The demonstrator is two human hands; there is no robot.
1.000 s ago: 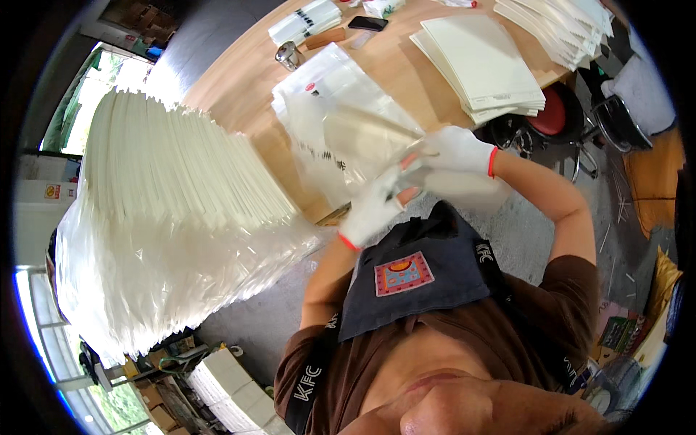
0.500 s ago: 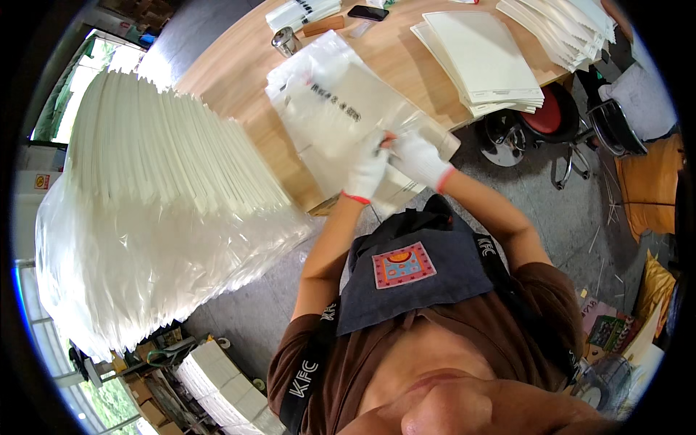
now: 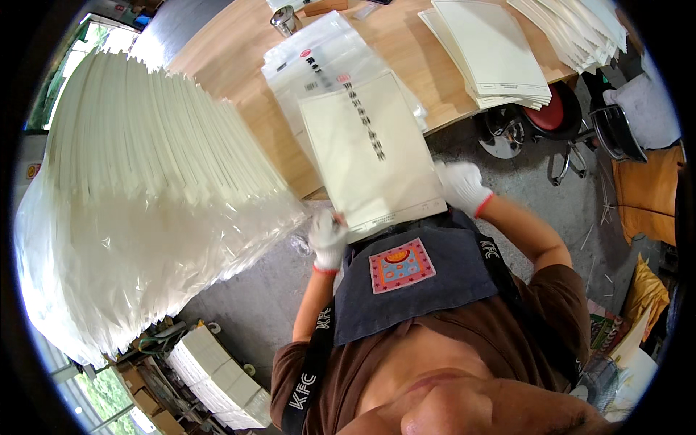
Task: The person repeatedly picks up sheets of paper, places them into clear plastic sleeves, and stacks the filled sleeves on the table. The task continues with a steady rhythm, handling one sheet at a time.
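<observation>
Left hand: my left hand (image 3: 328, 239) pinches the near corner of the card sheet (image 3: 370, 156).
Right hand: my right hand (image 3: 462, 185) grips its other edge.
Sheet: over the table (image 3: 239, 65) edge, maybe inside a clear bag (image 3: 319, 61).
Done: tall stack (image 3: 145, 196).
Left: card piles (image 3: 493, 51).

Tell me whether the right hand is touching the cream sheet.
Touching. The head view shows the gloved right hand gripping the cream sheet at its lower right corner, with no gap between them.

Head-worn fisheye, looking steeply down, close.
</observation>
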